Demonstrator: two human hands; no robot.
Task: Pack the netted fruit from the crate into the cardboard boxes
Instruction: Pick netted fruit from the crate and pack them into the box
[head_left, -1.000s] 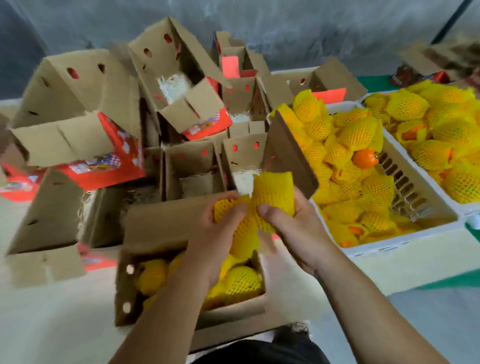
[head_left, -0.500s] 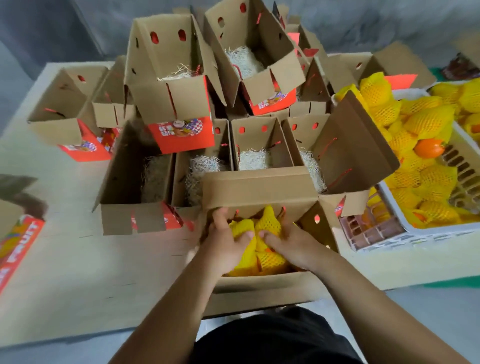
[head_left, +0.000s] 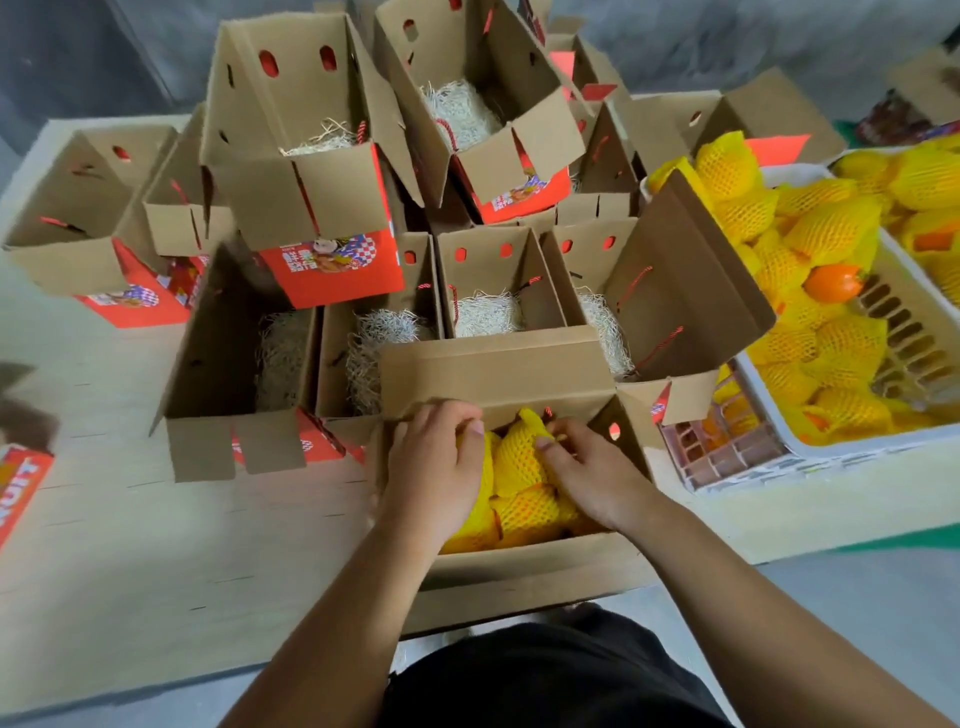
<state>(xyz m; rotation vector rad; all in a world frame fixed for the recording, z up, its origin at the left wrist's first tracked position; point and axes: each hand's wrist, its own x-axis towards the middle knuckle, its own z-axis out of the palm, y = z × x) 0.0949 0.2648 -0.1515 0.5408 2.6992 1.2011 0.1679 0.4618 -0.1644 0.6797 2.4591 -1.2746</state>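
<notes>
An open cardboard box (head_left: 519, 558) stands at the table's near edge, holding several fruits in yellow foam net (head_left: 519, 467). Both my hands are inside it. My left hand (head_left: 434, 467) lies over the left fruit with fingers curled on its net. My right hand (head_left: 592, 475) presses on the netted fruit at the right, its fingertips pinching the net of the middle one. The white crate (head_left: 831, 447) at the right holds many more netted fruits (head_left: 826, 228) and one bare orange fruit (head_left: 834, 283).
Several open cardboard boxes (head_left: 488, 291) with pale shredded filling crowd the table behind, some stacked and tilted, with red printed sides. A second white crate of netted fruit (head_left: 930, 182) sits far right. A red box (head_left: 21, 483) lies at the left edge.
My hands have lowered the netted fruit from above the box down into it. My view has tilted down and shifted left, so the crate now sits further right.
</notes>
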